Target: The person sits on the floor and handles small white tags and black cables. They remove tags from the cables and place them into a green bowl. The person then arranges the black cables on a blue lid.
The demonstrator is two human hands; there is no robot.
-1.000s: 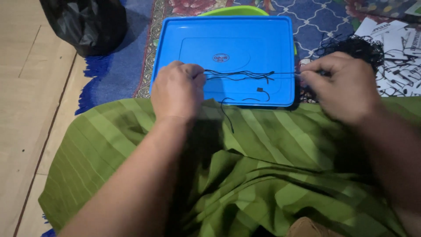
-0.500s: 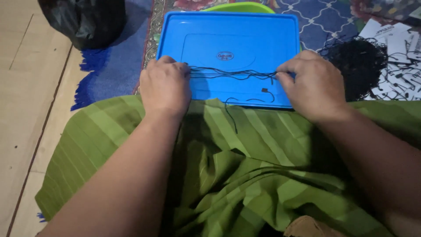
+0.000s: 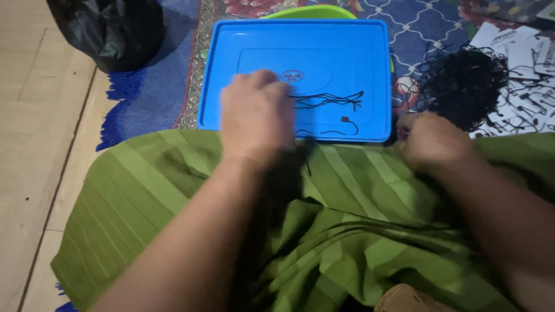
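Moved off the strings now, the right hand [image 3: 430, 141]: half a second back pinching the right end of the bunch, now sitting past the right edge of the lid, down by the green cloth [image 3: 324, 231]. Slid a bit too, the left hand [image 3: 257, 118], blurred from moving.

Thin black strings [image 3: 326, 101] lying in a small bunch on the blue lid [image 3: 300, 43], near the middle and a little to the right. One loose string with a tiny black tab [image 3: 344, 119] just below the bunch, near the front edge of the lid.

Left hand curled over the left end of the strings, fingers bent down; can't tell for sure whether pinching them or only resting on top. Right hand curled into a loose fist, apart from the bunch; can't tell whether holding anything small.

Best done slowly: one string at a time, pulled straight and gently so no knots. Other hand flat on the bunch to keep it from sliding. Tab ends kept all on one side.

Further out: green tub [image 3: 306, 11] peeking from under the lid, big tangled pile of black strings [image 3: 462, 84] on the right, white paper tags [image 3: 520, 63] beside it, black bag [image 3: 110, 29] at top left, patterned rug [image 3: 422, 23] underneath.
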